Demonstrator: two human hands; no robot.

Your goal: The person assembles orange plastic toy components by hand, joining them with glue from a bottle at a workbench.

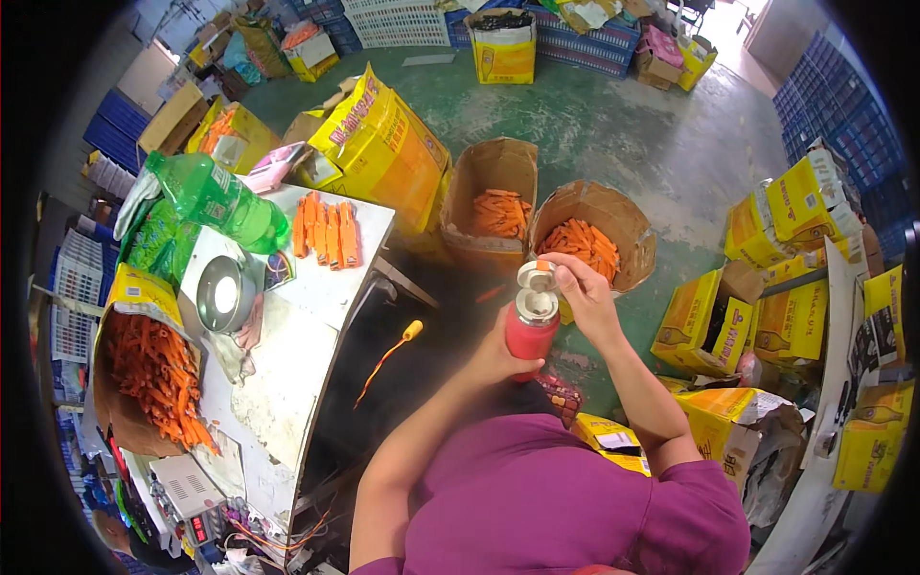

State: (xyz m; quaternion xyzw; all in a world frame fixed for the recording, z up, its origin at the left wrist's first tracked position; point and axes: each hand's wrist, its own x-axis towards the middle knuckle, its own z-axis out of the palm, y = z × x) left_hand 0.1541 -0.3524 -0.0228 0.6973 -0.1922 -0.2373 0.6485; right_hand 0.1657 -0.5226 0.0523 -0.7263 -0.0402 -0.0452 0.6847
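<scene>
My left hand [497,351] is closed around a red thermos bottle [531,337] with a metal neck, held upright in front of my chest. Its round mouth faces up. Over the far side of the mouth is a pale lid [537,277] with an orange patch, pinched at its edge by the fingers of my right hand [588,299]. Whether the lid is still joined to the bottle, I cannot tell. Beyond my hands stand two cardboard boxes: an open box [467,172] and a rounder box [637,259], both holding orange stick-like pieces.
At left, a white worktable [331,287] carries a metal lamp [226,293], a green plastic bottle [216,196] and orange pieces [325,230]. A yellow-handled tool [412,331] with an orange cord lies beside it. Yellow cartons [704,321] are stacked at right, near blue crates [843,110].
</scene>
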